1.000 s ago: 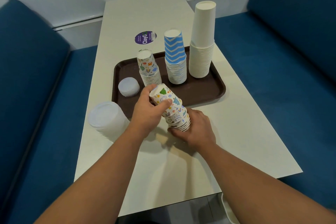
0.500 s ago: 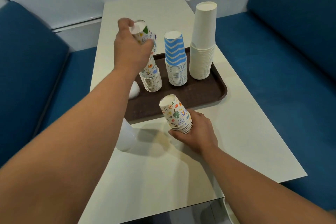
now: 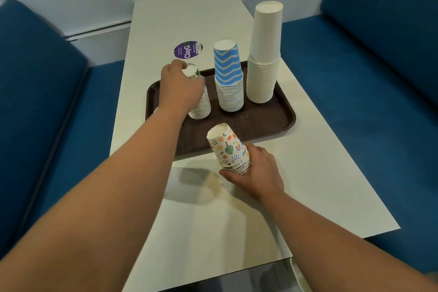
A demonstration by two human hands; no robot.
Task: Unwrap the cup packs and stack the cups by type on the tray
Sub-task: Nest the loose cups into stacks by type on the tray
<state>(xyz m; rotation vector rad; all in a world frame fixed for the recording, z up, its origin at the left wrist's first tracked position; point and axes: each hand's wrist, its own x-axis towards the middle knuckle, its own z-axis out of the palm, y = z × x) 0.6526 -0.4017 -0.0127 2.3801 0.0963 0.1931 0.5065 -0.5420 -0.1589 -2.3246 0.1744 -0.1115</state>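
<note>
Three upside-down cup stacks stand on the tray (image 3: pixel 272 125): doodle-print (image 3: pixel 201 106), blue zigzag (image 3: pixel 228 78), plain white (image 3: pixel 264 54). The left hand (image 3: pixel 180 85) grips the doodle-print stack's top. The right hand (image 3: pixel 258 170) grasps a fourth stack (image 3: pixel 228 149) on the counter (image 3: pixel 308 173).

**Surfaces and materials**

Brown tray (image 3: pixel 272 123): plastic by the look, finely textured, matt. Printed cup stack (image 3: pixel 228 149), chevron cups (image 3: pixel 227 71), plain white cups (image 3: pixel 265 54): matt paper. Table (image 3: pixel 237 220): smooth, faint sheen. Bench seats (image 3: pixel 355 78): blue woven cloth.
</note>
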